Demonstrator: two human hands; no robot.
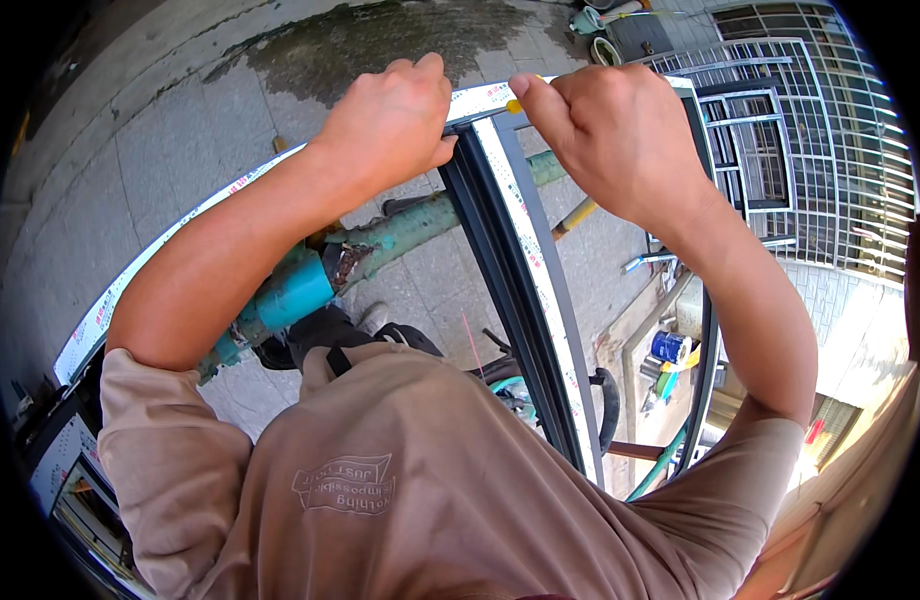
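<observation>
A large metal window frame (533, 225) stands before me, its dark profiles covered in white printed film. My left hand (390, 130) is closed at the top rail, fingers curled over it, thumb beside the dark upright bar (488, 230). To its right, my right hand (625, 140) is closed in a fist over the same rail. A small yellow end of a tool (514, 105) shows by its thumb, with a thin dark line running from it toward the left hand. The rest of this tool is hidden inside the fist.
A green-blue pipe (410, 235) runs behind the frame, with a turquoise sleeve (292, 288). White metal grilles (810, 130) stand at the far right. Below them lie a blue can (670, 347) and a green hose (660, 465). Grey paving (180, 150) spreads beyond.
</observation>
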